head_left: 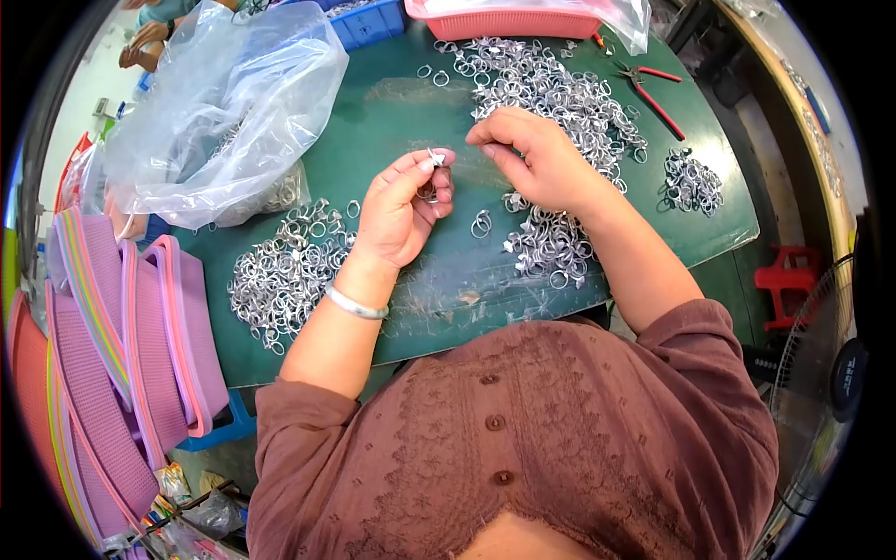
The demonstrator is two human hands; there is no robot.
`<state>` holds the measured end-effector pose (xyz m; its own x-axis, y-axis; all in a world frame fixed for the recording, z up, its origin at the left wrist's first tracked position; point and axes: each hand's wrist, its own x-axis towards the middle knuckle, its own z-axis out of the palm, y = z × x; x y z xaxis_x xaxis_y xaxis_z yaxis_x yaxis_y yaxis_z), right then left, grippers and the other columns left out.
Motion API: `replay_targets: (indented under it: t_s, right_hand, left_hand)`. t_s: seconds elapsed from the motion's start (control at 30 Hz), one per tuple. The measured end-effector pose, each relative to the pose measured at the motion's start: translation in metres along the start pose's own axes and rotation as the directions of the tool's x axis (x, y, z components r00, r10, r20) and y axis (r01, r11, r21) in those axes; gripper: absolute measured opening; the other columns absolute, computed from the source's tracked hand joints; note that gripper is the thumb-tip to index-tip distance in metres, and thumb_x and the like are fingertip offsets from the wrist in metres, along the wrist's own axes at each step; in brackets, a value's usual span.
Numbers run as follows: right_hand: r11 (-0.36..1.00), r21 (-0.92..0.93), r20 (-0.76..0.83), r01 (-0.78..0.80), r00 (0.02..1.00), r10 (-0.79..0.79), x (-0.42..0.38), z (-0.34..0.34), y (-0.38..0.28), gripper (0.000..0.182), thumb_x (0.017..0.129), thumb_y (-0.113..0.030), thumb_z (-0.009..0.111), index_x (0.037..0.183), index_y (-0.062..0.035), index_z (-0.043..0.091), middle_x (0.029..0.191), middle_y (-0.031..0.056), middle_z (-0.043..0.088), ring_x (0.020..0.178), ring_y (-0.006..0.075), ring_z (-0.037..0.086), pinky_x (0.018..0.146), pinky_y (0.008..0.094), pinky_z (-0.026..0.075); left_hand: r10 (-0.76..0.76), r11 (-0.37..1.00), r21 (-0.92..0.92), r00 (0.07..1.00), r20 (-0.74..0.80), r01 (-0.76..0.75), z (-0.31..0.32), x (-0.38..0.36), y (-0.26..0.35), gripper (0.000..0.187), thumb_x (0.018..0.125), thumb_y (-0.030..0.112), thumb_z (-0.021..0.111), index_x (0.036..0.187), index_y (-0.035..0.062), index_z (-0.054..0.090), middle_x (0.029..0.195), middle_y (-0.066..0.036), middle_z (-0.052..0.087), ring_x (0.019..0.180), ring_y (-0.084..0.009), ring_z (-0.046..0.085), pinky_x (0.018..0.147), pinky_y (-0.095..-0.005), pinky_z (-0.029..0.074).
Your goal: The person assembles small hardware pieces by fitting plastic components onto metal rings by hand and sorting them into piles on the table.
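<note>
My left hand (403, 207) is raised over the middle of the green table (429, 308), palm up, with a small silver ring (435, 159) pinched between thumb and fingers. To its right, my right hand (537, 159) is held with thumb and index finger close together at the edge of the large ring pile (551, 89); whether anything sits between those fingertips is too small to tell. Left of my left wrist lies another heap of silver rings (285, 275). A smaller pile (546, 245) lies below my right hand, with a single ring (481, 224) beside it.
Red-handled pliers (653, 93) lie at the back right, above a small ring cluster (693, 183). A clear plastic bag (233, 103) covers the back left. Behind are a blue crate (373, 23) and pink basket (513, 21). Another person's hand (145, 42) shows at the upper left.
</note>
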<state>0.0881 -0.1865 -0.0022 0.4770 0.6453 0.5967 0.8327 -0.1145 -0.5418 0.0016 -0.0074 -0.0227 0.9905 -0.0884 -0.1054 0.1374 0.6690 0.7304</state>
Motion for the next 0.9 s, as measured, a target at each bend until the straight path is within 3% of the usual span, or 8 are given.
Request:
replay_targets:
  t_s: [0.17,0.2,0.3,0.4,0.57,0.67,0.8,0.9]
  right_hand:
    - [0.996,0.036,0.250,0.077,0.965,-0.083,-0.001,-0.005,0.002,0.013,0.072,0.000,0.057,0.086,-0.0014,0.059,0.076,0.0113,0.056,0.073,0.0295,0.055,0.066,0.0361,0.044]
    - [0.999,0.051,0.354,0.004,0.935,-0.022,-0.002,-0.005,0.002,0.016,0.070,-0.005,0.060,0.085,-0.0028,0.059,0.079,0.0108,0.056,0.078,0.0306,0.054,0.071,0.0386,0.042]
    - [0.995,-0.054,0.470,0.087,0.881,-0.051,-0.007,-0.004,-0.001,0.015,0.069,-0.010,0.062,0.084,-0.0070,0.061,0.083,0.0094,0.055,0.086,0.0286,0.052,0.076,0.0401,0.040]
    - [0.991,-0.122,0.559,0.063,0.829,0.016,-0.007,-0.005,-0.008,0.012,0.067,-0.014,0.065,0.079,-0.0109,0.062,0.084,0.0062,0.051,0.090,0.0259,0.047,0.078,0.0398,0.036]
    - [0.992,-0.085,0.485,0.096,0.873,-0.043,-0.007,0.000,-0.008,0.008,0.066,-0.008,0.063,0.073,-0.0072,0.060,0.074,0.0063,0.053,0.078,0.0263,0.051,0.072,0.0365,0.038]
    - [0.999,-0.045,0.392,-0.028,0.919,0.044,-0.005,-0.001,-0.008,0.008,0.067,-0.005,0.061,0.075,-0.0049,0.059,0.071,0.0102,0.055,0.073,0.0304,0.054,0.066,0.0370,0.042]
    - [0.965,-0.029,0.372,-0.260,0.893,0.252,0.002,-0.008,-0.024,0.006,0.070,-0.003,0.055,0.076,-0.0038,0.056,0.073,0.0138,0.058,0.075,0.0337,0.056,0.065,0.0384,0.046]
    - [0.992,0.049,0.221,-0.114,0.970,0.100,0.001,-0.005,-0.022,0.008,0.070,-0.002,0.055,0.077,-0.0033,0.056,0.075,0.0136,0.058,0.074,0.0339,0.056,0.066,0.0387,0.046]
  left_hand:
    - [-0.026,1.000,-0.005,0.998,-0.057,0.026,-0.004,0.002,0.002,0.024,0.088,0.015,0.045,0.102,-0.0012,0.055,0.084,-0.008,0.059,0.069,-0.0164,0.057,0.057,-0.0247,0.044]
    - [-0.031,0.999,-0.023,0.998,-0.057,0.030,-0.005,0.002,0.002,0.025,0.087,0.016,0.044,0.102,-0.0010,0.055,0.086,-0.009,0.060,0.071,-0.0173,0.058,0.057,-0.0254,0.045]
    - [-0.037,0.999,-0.035,0.997,-0.074,0.034,-0.005,0.002,0.001,0.027,0.086,0.020,0.045,0.100,0.0002,0.056,0.088,-0.010,0.061,0.075,-0.0195,0.061,0.057,-0.0280,0.047]
    - [-0.046,0.999,0.006,0.995,-0.092,0.047,-0.007,0.003,-0.002,0.022,0.085,0.020,0.050,0.094,0.0017,0.057,0.082,-0.007,0.059,0.069,-0.0175,0.058,0.053,-0.0263,0.044]
    - [-0.077,0.984,0.152,0.988,-0.136,0.097,0.001,0.000,-0.002,0.011,0.085,0.013,0.054,0.088,0.0029,0.059,0.065,-0.001,0.053,0.055,-0.0100,0.048,0.048,-0.0207,0.037]
    - [-0.062,0.950,0.300,0.994,-0.093,0.088,0.004,-0.002,-0.005,0.010,0.085,0.012,0.054,0.086,0.0032,0.059,0.063,0.001,0.052,0.051,-0.0065,0.044,0.045,-0.0192,0.034]
    - [-0.067,0.875,0.473,0.994,-0.088,0.101,0.012,-0.004,-0.010,0.010,0.086,0.012,0.056,0.086,0.0034,0.060,0.065,0.004,0.053,0.050,-0.0026,0.041,0.043,-0.0165,0.030]
    - [-0.065,0.848,0.520,0.994,-0.086,0.100,0.011,-0.004,-0.013,0.010,0.085,0.014,0.060,0.084,0.0040,0.060,0.064,0.005,0.051,0.050,-0.0018,0.040,0.043,-0.0166,0.029]
